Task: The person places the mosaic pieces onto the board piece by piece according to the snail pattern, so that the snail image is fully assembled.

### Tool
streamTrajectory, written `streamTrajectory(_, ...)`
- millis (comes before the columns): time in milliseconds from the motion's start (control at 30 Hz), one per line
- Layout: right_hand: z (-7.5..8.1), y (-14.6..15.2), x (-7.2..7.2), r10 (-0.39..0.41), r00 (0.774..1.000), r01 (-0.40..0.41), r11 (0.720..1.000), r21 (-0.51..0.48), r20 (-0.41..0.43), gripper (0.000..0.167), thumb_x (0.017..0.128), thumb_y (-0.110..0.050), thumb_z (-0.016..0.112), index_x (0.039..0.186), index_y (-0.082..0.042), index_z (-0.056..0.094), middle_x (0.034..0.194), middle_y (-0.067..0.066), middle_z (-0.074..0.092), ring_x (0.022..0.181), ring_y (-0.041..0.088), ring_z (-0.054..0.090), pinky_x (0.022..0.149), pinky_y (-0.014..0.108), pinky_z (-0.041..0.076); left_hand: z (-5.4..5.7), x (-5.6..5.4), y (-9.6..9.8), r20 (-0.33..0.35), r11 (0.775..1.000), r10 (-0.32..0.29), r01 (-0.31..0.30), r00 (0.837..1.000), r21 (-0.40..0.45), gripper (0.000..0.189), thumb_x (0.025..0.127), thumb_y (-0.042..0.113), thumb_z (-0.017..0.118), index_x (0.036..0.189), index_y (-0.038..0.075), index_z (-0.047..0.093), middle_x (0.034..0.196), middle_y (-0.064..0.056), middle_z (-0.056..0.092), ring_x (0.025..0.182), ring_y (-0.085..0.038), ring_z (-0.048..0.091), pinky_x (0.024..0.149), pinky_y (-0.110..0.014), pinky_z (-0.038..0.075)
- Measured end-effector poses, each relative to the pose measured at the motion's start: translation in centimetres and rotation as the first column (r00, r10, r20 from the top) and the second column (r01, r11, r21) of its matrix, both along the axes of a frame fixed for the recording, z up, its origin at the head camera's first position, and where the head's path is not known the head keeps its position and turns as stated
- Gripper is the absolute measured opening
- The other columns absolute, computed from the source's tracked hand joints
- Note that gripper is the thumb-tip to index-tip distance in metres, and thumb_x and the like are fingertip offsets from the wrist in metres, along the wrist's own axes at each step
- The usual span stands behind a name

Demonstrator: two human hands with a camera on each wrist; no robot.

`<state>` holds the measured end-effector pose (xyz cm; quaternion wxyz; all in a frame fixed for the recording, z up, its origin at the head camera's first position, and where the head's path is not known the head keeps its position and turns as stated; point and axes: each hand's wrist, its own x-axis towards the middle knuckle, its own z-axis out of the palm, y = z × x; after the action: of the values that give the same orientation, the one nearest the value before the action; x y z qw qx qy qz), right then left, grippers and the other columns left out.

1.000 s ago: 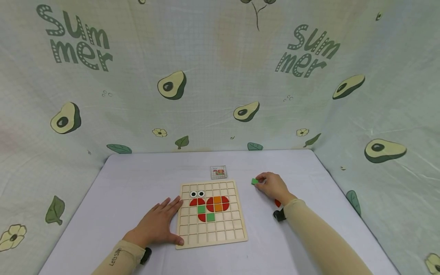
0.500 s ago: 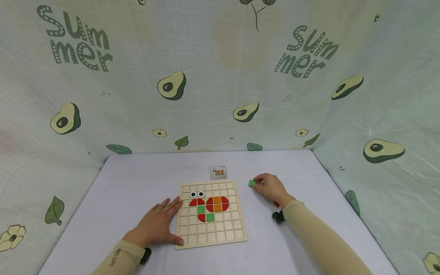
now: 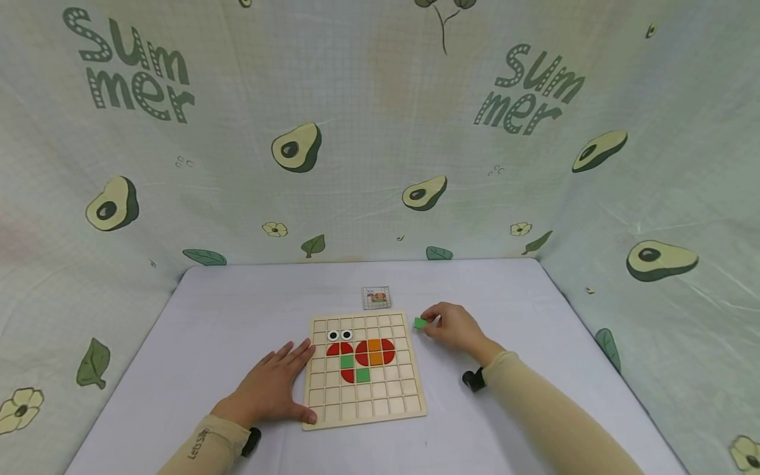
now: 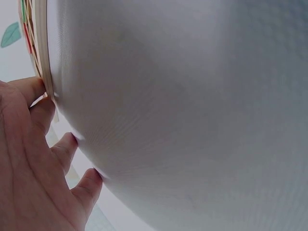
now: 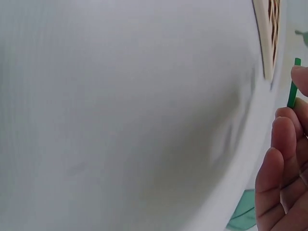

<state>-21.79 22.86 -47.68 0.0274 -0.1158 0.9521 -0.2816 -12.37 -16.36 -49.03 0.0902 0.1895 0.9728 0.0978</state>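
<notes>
A green square tile point(image 3: 420, 323) is pinched between the thumb and fingers of my right hand point(image 3: 456, 326), just off the board's upper right edge. In the right wrist view the tile point(image 5: 294, 83) shows edge-on, thin and flat. My left hand point(image 3: 270, 386) lies spread along the left side of the wooden grid board point(image 3: 380, 402), thumb on its lower left corner. The left wrist view shows fingers point(image 4: 41, 108) against the board's side. Set in the grid are two eye tiles point(image 3: 340, 335), red curved pieces point(image 3: 340, 349), green squares point(image 3: 363, 375) and orange squares point(image 3: 375, 351).
A small card point(image 3: 377, 297) with a gridded picture in similar colours lies behind the board. The white table point(image 3: 237, 297) meets a cloth backdrop point(image 3: 356, 218) printed with avocados along its back and sides.
My right hand has carried the green tile left and slightly nearer, toward the board. A red piece seen under the right wrist earlier is now hidden. My left hand stays put.
</notes>
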Motion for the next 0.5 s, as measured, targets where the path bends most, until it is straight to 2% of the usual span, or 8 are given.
streamTrajectory(200, 0.4, -1.9, 1.6, 0.123, 0.992, -0.123, 0.992, 0.001, -0.015, 0.016, 0.082, -0.019, 0.081, 0.098, -0.018, 0.076, 0.087, -0.011, 0.063, 0.067, 0.01, 0.053, 0.059, 0.026, 0.048, -0.1, -0.1, 0.0, 0.0, 1.0, -0.003, 0.003, 1.0, 0.005, 0.132, 0.05, 0.089, 0.07, 0.155, 0.014, 0.039, 0.162, 0.0, 0.03, 0.147, -0.035, 0.024, 0.115, -0.059, 0.024)
streamTrajectory(367, 0.5, -3.5, 3.2, 0.248, 0.968, -0.248, 0.968, 0.031, -0.023, 0.018, 0.082, -0.021, 0.081, 0.099, -0.016, 0.076, 0.086, -0.011, 0.063, 0.068, 0.006, 0.053, 0.06, 0.025, 0.048, -0.1, -0.1, 0.0, -0.002, 1.0, 0.002, -0.002, 1.0, 0.002, 0.131, 0.051, 0.088, 0.07, 0.155, 0.015, 0.038, 0.162, 0.0, 0.029, 0.147, -0.034, 0.024, 0.115, -0.058, 0.024)
streamTrajectory(500, 0.4, -4.6, 4.3, 0.314, 0.949, -0.313, 0.949, 0.042, -0.017, 0.019, 0.082, -0.023, 0.079, 0.1, -0.017, 0.076, 0.087, -0.012, 0.063, 0.068, 0.003, 0.053, 0.06, 0.024, 0.048, 0.0, -0.1, 0.1, 0.001, 1.0, 0.005, -0.005, 1.0, 0.008, 0.131, 0.051, 0.087, 0.071, 0.155, 0.015, 0.039, 0.162, 0.001, 0.029, 0.147, -0.035, 0.023, 0.115, -0.058, 0.023)
